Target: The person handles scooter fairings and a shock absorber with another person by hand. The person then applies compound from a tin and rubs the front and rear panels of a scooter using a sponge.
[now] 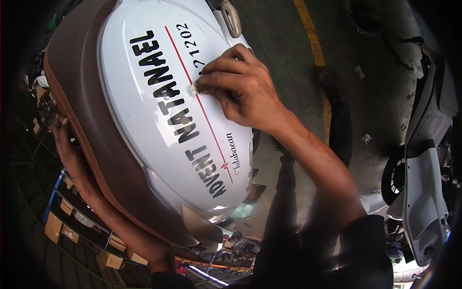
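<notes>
My right hand rests over the white scooter body panel, its fingers pinched on a small whitish scrap. The scrap sits beside the thin red stripe, and its exact kind is too small to make out. Large black lettering runs along the panel, with black digits partly covered by my fingers. My left hand reaches past the brown scooter seat. Its fingers are stretched out along the seat's far side, in shadow.
Another scooter stands at the right. Shelving with cardboard boxes is at the lower left. The dark floor carries a yellow line and clear plastic scraps. A light lens juts out by the panel's top end.
</notes>
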